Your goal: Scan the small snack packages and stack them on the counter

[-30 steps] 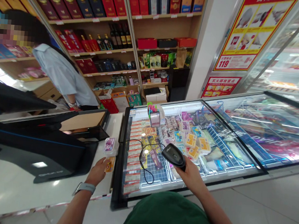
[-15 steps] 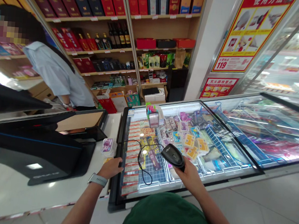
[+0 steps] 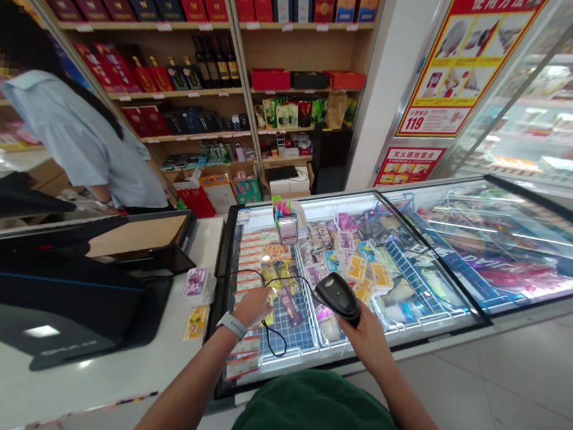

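My right hand (image 3: 369,336) is wrapped round the handle of a black barcode scanner (image 3: 337,294), held over the glass-topped chest freezer (image 3: 221,363). The scanner's black cable (image 3: 279,351) loops across the glass to the left. My left hand (image 3: 253,306), with a watch on its wrist, is over the left part of the freezer, against the cable loop. Its fingers look curled together, and what is in them, if anything, is hidden. On the white counter to its left are a yellow-labelled pack (image 3: 197,322) and a clear tub with a purple label (image 3: 199,284).
A black checkout terminal (image 3: 57,315) stands on the counter (image 3: 117,374) at left. A person in a light blue shirt (image 3: 82,137) is behind it. Packaged foods (image 3: 357,268) lie in baskets under the glass. Shelves (image 3: 303,26) of boxes and bottles line the back.
My left hand has moved right and slightly up, from the freezer's left edge to the cable loop, uncovering the yellow-labelled pack. My right hand still holds the scanner. The view has shifted slightly.
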The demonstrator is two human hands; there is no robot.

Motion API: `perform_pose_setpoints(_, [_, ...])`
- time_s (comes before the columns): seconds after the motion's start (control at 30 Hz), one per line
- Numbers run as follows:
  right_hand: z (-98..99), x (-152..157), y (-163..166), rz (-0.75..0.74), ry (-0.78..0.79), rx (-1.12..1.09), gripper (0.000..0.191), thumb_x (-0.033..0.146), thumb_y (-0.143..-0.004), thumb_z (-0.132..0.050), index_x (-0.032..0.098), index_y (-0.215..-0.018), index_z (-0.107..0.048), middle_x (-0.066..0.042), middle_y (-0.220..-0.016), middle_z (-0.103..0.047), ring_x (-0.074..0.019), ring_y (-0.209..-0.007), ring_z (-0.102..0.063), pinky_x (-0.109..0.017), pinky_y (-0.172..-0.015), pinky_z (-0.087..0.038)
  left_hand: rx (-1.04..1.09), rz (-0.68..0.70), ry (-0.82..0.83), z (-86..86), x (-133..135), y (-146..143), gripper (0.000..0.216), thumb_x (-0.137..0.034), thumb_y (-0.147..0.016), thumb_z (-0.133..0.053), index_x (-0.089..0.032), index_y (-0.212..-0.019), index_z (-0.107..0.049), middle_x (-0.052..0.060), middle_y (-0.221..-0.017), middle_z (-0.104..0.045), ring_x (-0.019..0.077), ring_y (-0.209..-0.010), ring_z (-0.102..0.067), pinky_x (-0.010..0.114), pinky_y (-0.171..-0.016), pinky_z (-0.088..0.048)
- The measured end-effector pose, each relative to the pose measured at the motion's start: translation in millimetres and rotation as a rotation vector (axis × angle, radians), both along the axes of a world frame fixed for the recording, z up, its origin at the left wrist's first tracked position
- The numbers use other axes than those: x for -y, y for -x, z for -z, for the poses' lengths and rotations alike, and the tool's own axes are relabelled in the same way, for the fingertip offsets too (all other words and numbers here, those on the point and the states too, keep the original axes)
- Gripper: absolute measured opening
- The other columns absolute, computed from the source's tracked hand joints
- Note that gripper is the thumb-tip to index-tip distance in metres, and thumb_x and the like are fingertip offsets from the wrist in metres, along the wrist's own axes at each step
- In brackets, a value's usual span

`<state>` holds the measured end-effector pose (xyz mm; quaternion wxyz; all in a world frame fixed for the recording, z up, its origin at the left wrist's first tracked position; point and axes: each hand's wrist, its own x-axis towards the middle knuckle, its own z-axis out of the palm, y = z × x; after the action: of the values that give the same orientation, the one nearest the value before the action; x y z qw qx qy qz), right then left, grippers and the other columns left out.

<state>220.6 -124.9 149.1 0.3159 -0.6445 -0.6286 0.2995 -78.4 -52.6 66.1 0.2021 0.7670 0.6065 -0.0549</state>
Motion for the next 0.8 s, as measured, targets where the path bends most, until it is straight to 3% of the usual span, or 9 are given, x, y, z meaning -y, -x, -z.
perform_pose_setpoints(0.17, [-1.9,0,-3,0.062,0.012,-0.021,0.040,0.034,-0.078,-0.054,0.016,-0.113,-0.059,-0.010,-0.101,-0.070,-0.0273,-0.095,-0.065,-0.037,-0.082,-0.049,0.079,0.089,-0.056,4.3,-15,-29,0.037,-0.028,-0.083,-0.057,-0.017,-0.119,-0.056,0.011,-0.120,-0.062,0.0228,-0.114,-0.056,0.032,-0.099,-0.041])
perform_pose_setpoints(0.3, [-3.6,-1,-6,0.113,0.043,-0.011,0.041,0.037,-0.079,-0.055,0.016,-0.114,-0.058,-0.011,-0.101,-0.070,-0.0284,-0.097,-0.065,-0.037,-0.082,-0.050,0.145,0.133,-0.090,6.7,-29,-55,0.050,-0.028,-0.082,-0.059,-0.017,-0.129,-0.049,0.013,-0.126,-0.058,0.0239,-0.117,-0.053,0.035,-0.102,-0.038])
perform_pose_setpoints(0.63, [-2.1,2,-7,0.144,0.023,-0.006,0.037,0.037,-0.079,-0.055,0.017,-0.110,-0.059,-0.009,-0.096,-0.072,-0.0278,-0.093,-0.067,-0.035,-0.078,-0.051,0.132,0.056,-0.170,15.6,-60,-107,0.061,-0.037,-0.082,-0.059,-0.015,-0.135,-0.041,0.016,-0.133,-0.049,0.0288,-0.125,-0.044,0.043,-0.103,-0.036])
perform_pose_setpoints(0.8, [-1.6,2,-7,0.145,-0.002,0.002,0.033,0.035,-0.078,-0.055,0.018,-0.106,-0.060,-0.008,-0.095,-0.072,-0.0274,-0.091,-0.068,-0.034,-0.076,-0.052,0.088,0.053,-0.167,22.6,-68,-127,0.072,-0.039,-0.081,-0.061,-0.017,-0.142,-0.030,0.019,-0.145,-0.036,0.0328,-0.137,-0.028,0.051,-0.106,-0.030])
